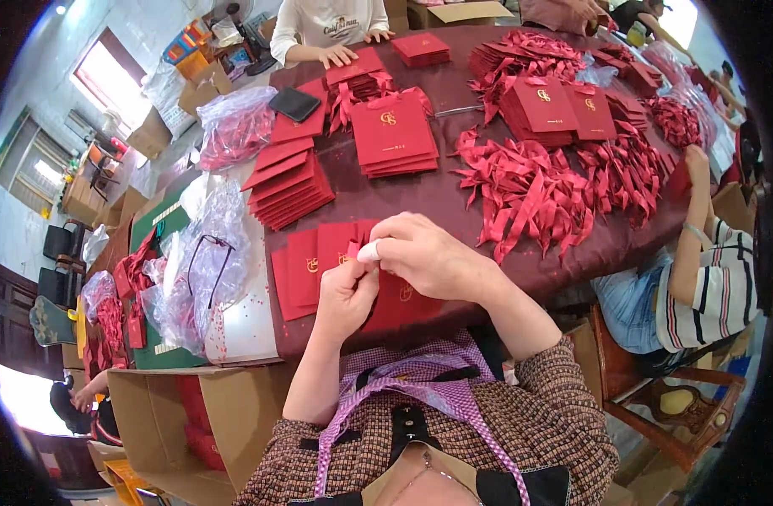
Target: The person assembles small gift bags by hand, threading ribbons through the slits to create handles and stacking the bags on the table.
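Note:
My left hand point(347, 293) and my right hand point(424, 257) meet over the near edge of the table, fingers pinched together. Between their fingertips shows a short piece of red ribbon point(352, 250); the rest of it is hidden by the hands. Something white wraps a fingertip. Beneath them lie overlapping flat red paper gift bags point(302, 268) with gold emblems, partly covered by my hands. Beyond stands a stack of red bags with a gold emblem point(395, 139), and to its left a fanned stack of plain red bags point(289, 190).
Loose red ribbons point(530, 190) heap at the right, beside more bags point(538, 105). A black phone point(294, 104), clear plastic bags point(222, 253) and glasses point(211, 261) lie leftward. An open cardboard box point(158, 413) stands below. Co-workers sit opposite point(331, 29) and at right point(698, 278).

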{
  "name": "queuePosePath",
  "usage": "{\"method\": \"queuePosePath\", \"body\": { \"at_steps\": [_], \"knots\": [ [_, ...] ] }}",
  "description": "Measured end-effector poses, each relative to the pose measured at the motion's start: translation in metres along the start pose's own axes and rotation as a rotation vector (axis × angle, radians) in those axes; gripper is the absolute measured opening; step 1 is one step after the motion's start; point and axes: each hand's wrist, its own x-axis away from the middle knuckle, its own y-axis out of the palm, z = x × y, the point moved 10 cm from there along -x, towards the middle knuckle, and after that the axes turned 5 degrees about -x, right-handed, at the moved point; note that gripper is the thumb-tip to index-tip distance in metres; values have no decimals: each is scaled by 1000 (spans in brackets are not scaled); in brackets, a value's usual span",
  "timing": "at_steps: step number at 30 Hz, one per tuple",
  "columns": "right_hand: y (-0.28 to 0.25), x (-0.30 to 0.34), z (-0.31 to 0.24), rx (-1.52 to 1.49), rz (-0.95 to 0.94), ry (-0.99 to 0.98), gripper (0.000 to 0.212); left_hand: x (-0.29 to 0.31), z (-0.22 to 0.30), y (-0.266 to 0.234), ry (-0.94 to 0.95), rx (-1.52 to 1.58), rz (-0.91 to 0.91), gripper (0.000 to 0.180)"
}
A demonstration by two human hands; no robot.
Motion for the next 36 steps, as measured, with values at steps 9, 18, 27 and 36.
{"method": "queuePosePath", "body": {
  "at_steps": [9,18,27,36],
  "knots": [
    [6,2,8,-109,-120,40,5,10,-57,-35,-364,625,186,13],
    [-18,3,83,-174,29,266,4,-1,13,-86,118,-473,454,19],
    [9,11,101,-237,-14,348,5,1,-4,-5,90,-535,6,18],
    [-23,85,137,-192,129,700,27,-1,-38,-25,-42,-643,79,14]
  ]
}}
